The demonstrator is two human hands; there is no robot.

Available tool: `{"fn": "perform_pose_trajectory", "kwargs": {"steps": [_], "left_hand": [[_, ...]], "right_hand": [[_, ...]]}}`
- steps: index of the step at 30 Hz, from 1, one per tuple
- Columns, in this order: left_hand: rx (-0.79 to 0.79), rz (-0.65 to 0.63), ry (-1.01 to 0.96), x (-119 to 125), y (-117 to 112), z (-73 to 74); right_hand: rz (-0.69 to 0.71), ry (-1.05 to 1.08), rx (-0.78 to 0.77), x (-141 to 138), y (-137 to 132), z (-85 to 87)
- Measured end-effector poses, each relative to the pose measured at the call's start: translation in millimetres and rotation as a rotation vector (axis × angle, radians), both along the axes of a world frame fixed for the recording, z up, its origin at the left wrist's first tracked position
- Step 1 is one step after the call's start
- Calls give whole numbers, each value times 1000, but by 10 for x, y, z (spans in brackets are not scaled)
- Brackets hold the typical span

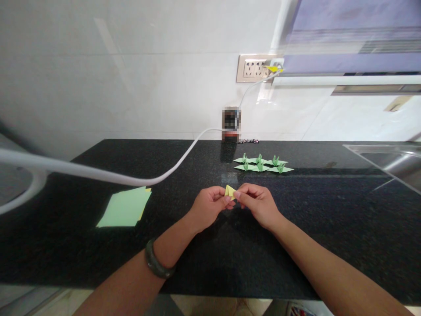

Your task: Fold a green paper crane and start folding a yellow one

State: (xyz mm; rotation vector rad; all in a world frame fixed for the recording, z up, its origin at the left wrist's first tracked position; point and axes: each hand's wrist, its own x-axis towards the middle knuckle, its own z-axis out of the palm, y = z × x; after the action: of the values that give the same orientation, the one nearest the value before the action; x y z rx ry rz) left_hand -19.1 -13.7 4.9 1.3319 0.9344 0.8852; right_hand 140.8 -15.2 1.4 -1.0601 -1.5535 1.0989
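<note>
While a small folded piece of yellow paper (230, 192) is held just above a black speckled countertop (312, 228), it is pinched from both sides by two bare hands. The left hand (208, 206) is curled nearly closed, its thumb and fingertips pressed to the paper's left edge, and a dark band (157, 263) is worn on that wrist. The right hand (258, 204) is likewise drawn in tight, the paper's right edge being gripped between thumb and forefinger, so that the two hands are brought almost into contact around it. Behind the hands, further back on the counter, a cluster of finished green paper cranes (261, 164) is laid out in two short rows. To the left, well apart from the hands, a flat stack of paper sheets (125, 207) is seen, a green sheet on top and a yellow edge showing beneath. A white cable (131, 177) is run across the counter's left side toward a small device (231, 124) stood against the white wall, below a wall socket (255, 68). A steel sink (391, 162) is set into the counter at the far right.
</note>
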Motion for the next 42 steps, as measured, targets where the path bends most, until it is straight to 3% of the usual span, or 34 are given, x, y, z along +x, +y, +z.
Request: {"fn": "perform_pose_trajectory", "kwargs": {"steps": [6,10,14,17,22,28,42], "left_hand": [[-113,24,-118,-28,23,15],[-181,-75,-203,-47,21,-4],[-241,-204,-187,-53,2,19],[-255,-231,-165,-37,-14,44],[-196,-140,-115,-6,-13,28],[-106,50,-270,-9,22,-1],[-48,165,-203,21,-26,54]], "right_hand": [[31,122,-56,-15,20,-50],[120,262,-61,-13,18,-60],[251,229,-62,-6,-5,-22],[285,228,-47,-10,-16,0],[207,289,-73,-20,-4,-9],[77,288,-128,-36,18,-43],[112,268,-173,-80,-19,-29]]}}
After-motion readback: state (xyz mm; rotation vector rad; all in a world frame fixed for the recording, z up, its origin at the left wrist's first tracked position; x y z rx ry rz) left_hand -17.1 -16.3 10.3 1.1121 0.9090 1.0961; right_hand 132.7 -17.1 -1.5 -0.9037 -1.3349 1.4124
